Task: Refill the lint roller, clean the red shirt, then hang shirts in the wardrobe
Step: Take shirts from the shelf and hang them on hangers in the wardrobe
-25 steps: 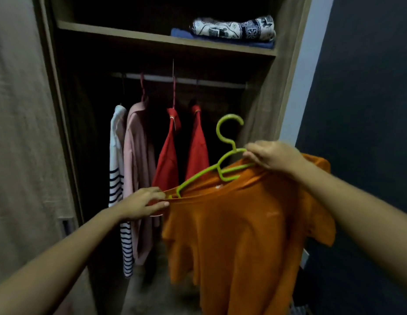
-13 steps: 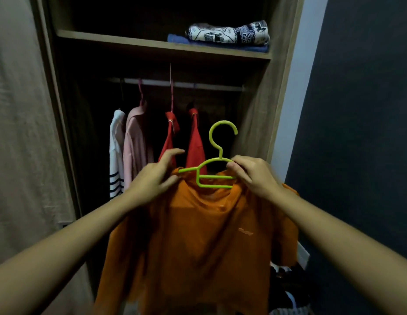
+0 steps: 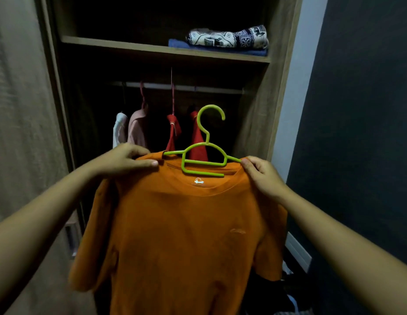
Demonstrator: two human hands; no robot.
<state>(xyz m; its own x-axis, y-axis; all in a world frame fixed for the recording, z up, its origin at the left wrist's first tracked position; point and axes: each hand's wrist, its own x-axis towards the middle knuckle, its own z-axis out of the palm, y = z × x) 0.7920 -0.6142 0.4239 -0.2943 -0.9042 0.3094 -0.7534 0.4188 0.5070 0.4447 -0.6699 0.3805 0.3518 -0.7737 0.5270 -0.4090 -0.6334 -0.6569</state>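
Both hands have spread wide now, and the orange cotton T-shirt (image 3: 186, 235) hangs square on the lime-green plastic hanger (image 3: 204, 155), no longer bunched. See the left hand (image 3: 125, 160) pinching the shirt's shoulder, thumb flat in front, fingers curled behind; the right hand (image 3: 263, 176) nips the hanger's other tip with the fabric there. Two red shirts (image 3: 199, 142) already hang from the metal rail (image 3: 186, 87) inside the wooden wardrobe (image 3: 259, 110) (cleaned, I'd guess, though I can't tell). What's left, by my reckoning: raise that hook, free in mid-air below the rail, and catch it on.
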